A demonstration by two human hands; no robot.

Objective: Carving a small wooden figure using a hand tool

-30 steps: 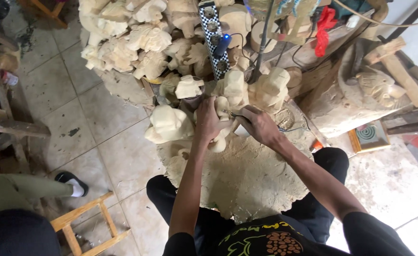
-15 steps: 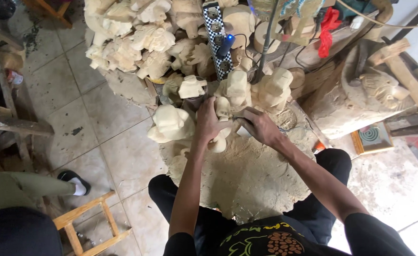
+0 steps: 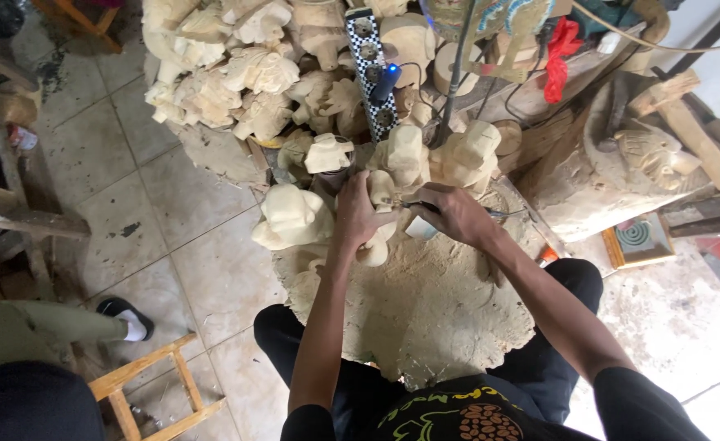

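At the centre of the frame the left hand (image 3: 358,214) is wrapped around one pale wooden carving (image 3: 378,219), which stands on the sawdust-covered block (image 3: 433,310); the right hand (image 3: 456,214) is curled shut on one thin carving tool (image 3: 490,213) whose tip meets the carving; just left of it sits one larger rough figure (image 3: 293,218); three more blanks stand just above the hands; a heap of carvings (image 3: 245,69), too many to count surely, fills the upper left; one checkered power strip (image 3: 370,69) lies among them; one wooden stool (image 3: 154,392) shows at lower left, beside another person's leg (image 3: 45,325).
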